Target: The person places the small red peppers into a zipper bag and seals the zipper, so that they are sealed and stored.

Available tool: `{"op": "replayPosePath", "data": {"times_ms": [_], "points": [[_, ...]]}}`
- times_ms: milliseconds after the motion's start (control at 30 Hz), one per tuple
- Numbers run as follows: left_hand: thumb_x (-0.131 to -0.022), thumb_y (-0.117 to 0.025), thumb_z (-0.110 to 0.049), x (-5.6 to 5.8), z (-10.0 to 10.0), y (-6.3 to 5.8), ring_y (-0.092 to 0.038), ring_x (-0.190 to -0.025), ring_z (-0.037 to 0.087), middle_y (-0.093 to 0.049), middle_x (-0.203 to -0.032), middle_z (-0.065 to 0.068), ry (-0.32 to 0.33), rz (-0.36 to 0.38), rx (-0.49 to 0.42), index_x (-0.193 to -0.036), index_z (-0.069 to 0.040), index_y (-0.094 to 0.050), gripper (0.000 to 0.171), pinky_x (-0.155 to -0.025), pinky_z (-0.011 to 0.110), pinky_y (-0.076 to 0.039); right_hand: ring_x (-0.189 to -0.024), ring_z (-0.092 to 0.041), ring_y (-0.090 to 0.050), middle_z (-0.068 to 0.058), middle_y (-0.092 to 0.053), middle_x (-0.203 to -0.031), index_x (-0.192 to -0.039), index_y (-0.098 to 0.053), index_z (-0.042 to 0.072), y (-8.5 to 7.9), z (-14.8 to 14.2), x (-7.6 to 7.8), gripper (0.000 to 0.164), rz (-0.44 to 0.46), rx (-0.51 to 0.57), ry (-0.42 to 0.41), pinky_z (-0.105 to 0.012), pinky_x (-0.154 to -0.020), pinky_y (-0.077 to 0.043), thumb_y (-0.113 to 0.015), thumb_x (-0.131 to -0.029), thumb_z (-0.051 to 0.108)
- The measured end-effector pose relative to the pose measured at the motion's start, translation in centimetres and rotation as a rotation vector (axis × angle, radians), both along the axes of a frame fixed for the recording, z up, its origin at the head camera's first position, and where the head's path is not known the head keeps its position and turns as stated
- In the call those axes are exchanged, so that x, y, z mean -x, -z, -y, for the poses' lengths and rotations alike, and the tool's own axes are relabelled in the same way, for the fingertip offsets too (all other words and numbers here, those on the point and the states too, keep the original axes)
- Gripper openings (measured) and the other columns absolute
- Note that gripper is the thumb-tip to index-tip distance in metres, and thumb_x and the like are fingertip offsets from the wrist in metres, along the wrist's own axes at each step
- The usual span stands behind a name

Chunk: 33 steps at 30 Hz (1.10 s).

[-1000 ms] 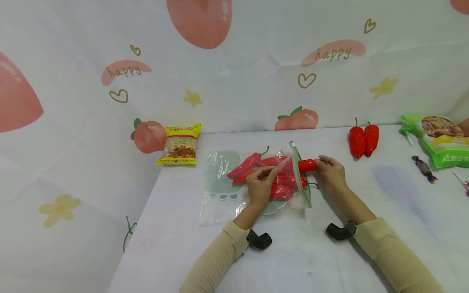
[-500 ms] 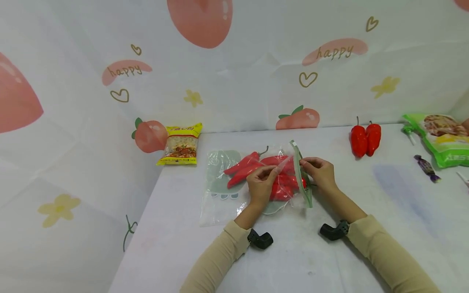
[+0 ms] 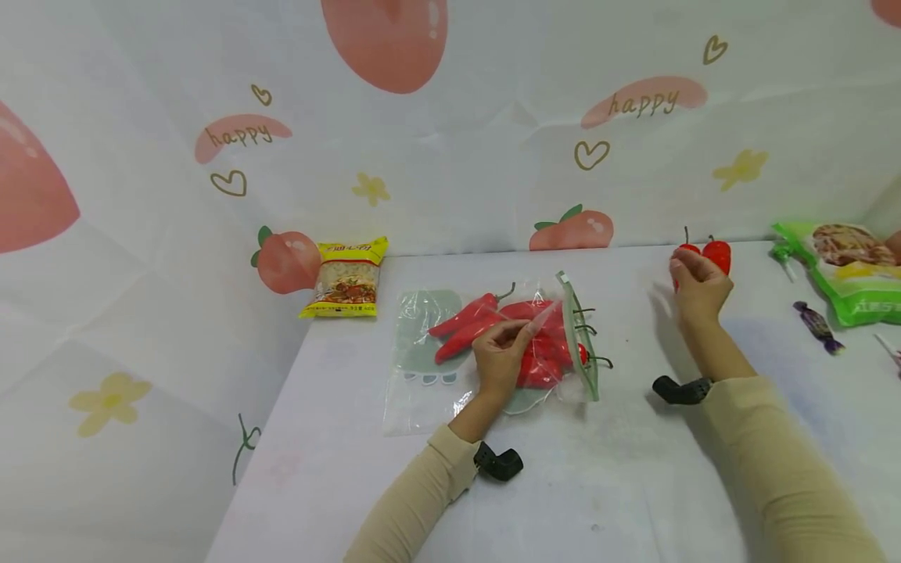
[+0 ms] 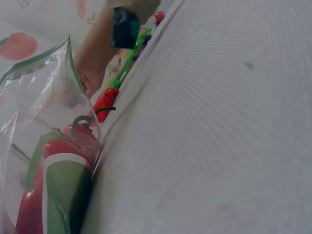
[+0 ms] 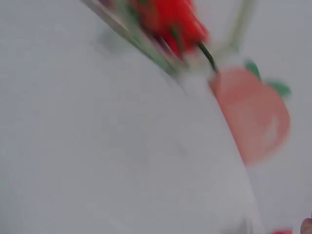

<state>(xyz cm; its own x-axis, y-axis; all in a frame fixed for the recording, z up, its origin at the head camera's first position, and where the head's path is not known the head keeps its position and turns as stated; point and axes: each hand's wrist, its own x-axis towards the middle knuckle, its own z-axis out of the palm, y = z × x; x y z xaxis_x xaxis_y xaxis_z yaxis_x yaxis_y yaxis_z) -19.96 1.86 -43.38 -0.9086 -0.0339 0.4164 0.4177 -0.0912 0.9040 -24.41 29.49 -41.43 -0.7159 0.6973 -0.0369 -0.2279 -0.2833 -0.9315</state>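
Note:
A clear zip bag (image 3: 422, 407) with a green-edged mouth lies on the table, holding several red peppers (image 3: 464, 336). Some green stems poke out of its opening. My left hand (image 3: 501, 360) pinches the upper film of the bag near the mouth, keeping it raised. At the back right, two more red peppers (image 3: 716, 254) lie side by side. My right hand (image 3: 702, 289) is over them with fingers bent, covering most of the left one; whether it touches is hidden. The right wrist view is blurred, with only a fingertip (image 5: 306, 227) at its corner.
A yellow food packet (image 3: 346, 277) stands at the back left against the printed backdrop. On the right lie a green food packet (image 3: 845, 270), a green lollipop (image 3: 783, 256) and a purple-wrapped candy (image 3: 818, 327).
My right hand pushed a red pepper into the bag and let go of it, then moved right and back to the two loose peppers. My left hand stayed on the bag.

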Motion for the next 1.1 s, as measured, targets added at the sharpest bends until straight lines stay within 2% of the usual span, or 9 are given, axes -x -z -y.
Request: {"op": "replayPosePath", "data": {"times_ms": [100, 167, 267, 400, 500, 633, 833, 967, 1100], "points": [[-0.082, -0.068, -0.010, -0.1, 0.0, 0.0, -0.067, -0.076, 0.009, -0.069, -0.090, 0.023, 0.011, 0.004, -0.006, -0.093, 0.010, -0.066, 0.023, -0.074, 0.024, -0.055, -0.088, -0.003, -0.057, 0.008, -0.067, -0.093, -0.112, -0.066, 0.009, -0.6, -2.5, 1.0, 0.029, 0.132, -0.039, 0.019, -0.007, -0.090, -0.042, -0.060, -0.084, 0.002], [-0.082, -0.068, -0.009, -0.2, 0.0, -0.1, -0.066, -0.076, 0.006, -0.069, -0.090, 0.023, 0.014, -0.001, -0.007, -0.093, 0.010, -0.066, 0.023, -0.074, 0.023, -0.055, -0.097, -0.001, -0.055, 0.007, -0.065, -0.112, -0.122, -0.059, 0.011, -0.7, -3.7, 1.5, 0.036, 0.249, -0.104, -0.007, -0.012, -0.100, -0.036, -0.058, -0.087, 0.008], [-0.082, -0.067, -0.006, -0.5, 0.0, -0.5, -0.067, -0.076, 0.008, -0.068, -0.090, 0.025, 0.014, -0.003, -0.010, -0.093, 0.012, -0.065, 0.022, -0.073, 0.023, -0.055, -0.114, -0.001, -0.049, 0.003, -0.051, -0.136, -0.134, -0.047, 0.012, -0.6, -4.6, 2.1, 0.045, 0.421, -0.295, -0.055, -0.018, -0.108, -0.031, -0.054, -0.090, 0.018], [-0.082, -0.067, -0.006, -0.7, -0.2, -0.7, -0.068, -0.077, 0.013, -0.068, -0.090, 0.025, 0.017, 0.008, -0.013, -0.093, 0.012, -0.065, 0.022, -0.073, 0.022, -0.055, -0.134, -0.012, -0.034, -0.006, -0.038, -0.145, -0.139, -0.040, 0.013, 0.0, -5.3, 2.2, 0.048, 0.562, -0.542, -0.096, -0.025, -0.111, -0.028, -0.046, -0.093, 0.026], [-0.081, -0.067, -0.006, -0.8, -0.4, -0.7, -0.067, -0.075, 0.009, -0.068, -0.090, 0.026, 0.020, 0.009, -0.015, -0.093, 0.012, -0.065, 0.022, -0.071, 0.022, -0.055, -0.138, -0.021, -0.028, -0.008, -0.034, -0.147, -0.141, -0.035, 0.014, 0.6, -5.6, 2.1, 0.048, 0.605, -0.621, -0.115, -0.031, -0.112, -0.027, -0.042, -0.095, 0.024], [-0.081, -0.067, -0.005, -0.8, -0.4, -0.7, -0.065, -0.074, 0.003, -0.068, -0.088, 0.027, 0.020, -0.008, -0.023, -0.092, 0.013, -0.065, 0.020, -0.071, 0.022, -0.055, -0.136, -0.027, -0.031, -0.014, -0.036, -0.145, -0.141, -0.034, 0.010, 1.4, -5.6, 2.1, 0.049, 0.606, -0.667, -0.137, -0.036, -0.113, -0.027, -0.043, -0.094, 0.019], [-0.082, -0.066, -0.004, -0.8, -0.4, -0.8, -0.064, -0.075, 0.002, -0.068, -0.089, 0.026, 0.011, -0.016, -0.020, -0.092, 0.014, -0.065, 0.020, -0.072, 0.023, -0.055, -0.134, -0.039, -0.027, -0.025, -0.030, -0.144, -0.143, -0.022, 0.001, 2.0, -5.6, 2.2, 0.059, 0.611, -0.788, -0.260, -0.049, -0.111, -0.024, -0.044, -0.094, 0.026], [-0.082, -0.066, -0.004, -0.8, -0.3, -0.8, -0.067, -0.076, 0.009, -0.068, -0.089, 0.026, 0.003, -0.007, -0.013, -0.093, 0.014, -0.065, 0.021, -0.073, 0.023, -0.055, -0.128, -0.048, -0.026, -0.032, -0.026, -0.143, -0.145, -0.012, 0.000, 2.3, -5.1, 2.4, 0.064, 0.622, -0.871, -0.388, -0.058, -0.105, -0.029, -0.042, -0.094, 0.027], [-0.082, -0.066, -0.005, -0.7, -0.3, -0.8, -0.069, -0.080, 0.021, -0.068, -0.091, 0.025, 0.005, 0.002, -0.003, -0.094, 0.013, -0.065, 0.022, -0.074, 0.024, -0.055, -0.129, -0.047, -0.024, -0.030, -0.023, -0.145, -0.146, -0.008, 0.003, 2.4, -4.3, 2.4, 0.065, 0.612, -0.808, -0.406, -0.060, -0.103, -0.031, -0.038, -0.094, 0.026]]}}
